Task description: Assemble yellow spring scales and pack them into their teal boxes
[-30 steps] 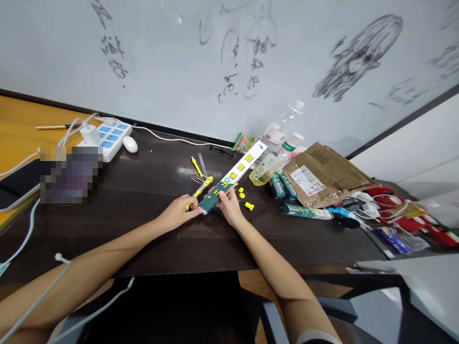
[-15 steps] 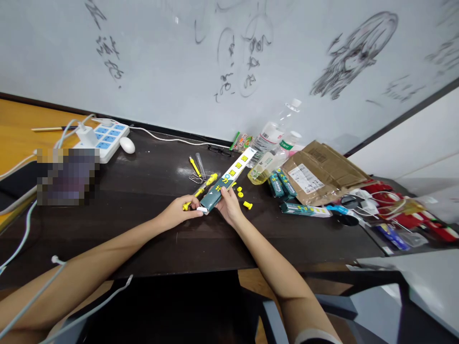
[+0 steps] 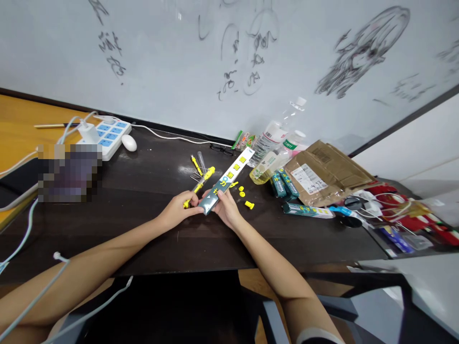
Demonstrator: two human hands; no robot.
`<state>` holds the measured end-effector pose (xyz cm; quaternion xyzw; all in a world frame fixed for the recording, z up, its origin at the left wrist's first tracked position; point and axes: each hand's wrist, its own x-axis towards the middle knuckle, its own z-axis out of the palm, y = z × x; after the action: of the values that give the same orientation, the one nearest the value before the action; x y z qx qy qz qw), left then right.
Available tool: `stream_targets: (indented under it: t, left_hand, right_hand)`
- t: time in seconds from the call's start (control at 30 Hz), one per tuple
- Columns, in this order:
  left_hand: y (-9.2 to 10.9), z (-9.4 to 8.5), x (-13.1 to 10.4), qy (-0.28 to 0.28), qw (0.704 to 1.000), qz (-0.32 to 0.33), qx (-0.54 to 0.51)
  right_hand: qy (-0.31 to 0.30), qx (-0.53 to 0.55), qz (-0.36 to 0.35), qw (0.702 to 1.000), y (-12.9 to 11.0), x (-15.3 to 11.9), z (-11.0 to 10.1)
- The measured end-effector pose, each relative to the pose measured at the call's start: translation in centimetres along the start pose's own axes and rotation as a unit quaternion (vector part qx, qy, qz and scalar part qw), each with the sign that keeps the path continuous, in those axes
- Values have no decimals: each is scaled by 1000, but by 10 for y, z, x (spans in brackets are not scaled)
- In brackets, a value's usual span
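My right hand [image 3: 227, 209] is closed around a long, narrow green-and-white box [image 3: 234, 171] with yellow lettering, tilted up and away from me. Held in the fingers of my left hand [image 3: 178, 210] is a slim clear tube with yellow ends [image 3: 205, 179], its kind unclear. My left thumb presses against the near end of the box. To the right of the box, several small yellow parts lie on the dark desk, among them a flanged plug [image 3: 249, 205]. A yellow rod [image 3: 196, 165] and a clear tube [image 3: 201, 161] lie beyond my left hand.
Plastic bottles [image 3: 267, 165] stand near the whiteboard, beside more green boxes [image 3: 287, 184] and a brown cardboard parcel [image 3: 324, 169]. On the left are a white power strip [image 3: 112, 143] and a white mouse [image 3: 129, 142]. Cables [image 3: 27, 234] hang at the left.
The white flap that stuck out at the near end of the box no longer shows; my left thumb now presses there. Both hands have otherwise hardly moved. The view has shifted slightly.
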<state>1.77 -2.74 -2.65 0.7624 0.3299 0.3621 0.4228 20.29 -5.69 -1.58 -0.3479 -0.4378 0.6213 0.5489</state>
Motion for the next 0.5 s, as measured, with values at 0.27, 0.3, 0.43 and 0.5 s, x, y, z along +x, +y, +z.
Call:
stream_targets:
  t: [0.27, 0.3, 0.43, 0.5]
  left_hand:
    - [7, -6, -7, 26, 991, 56, 116]
    - [7, -6, -7, 20, 992, 53, 116]
    - [9, -4, -5, 30, 997, 40, 61]
    - [10, -6, -3, 79, 996, 31, 30]
  right_hand:
    - [-27, 33, 53, 998, 1, 0, 4]
    - [-27, 23, 53, 998, 1, 1, 2]
    - [1, -58, 20, 998, -2, 6, -13]
    - [22, -105, 16, 994, -6, 7, -23]
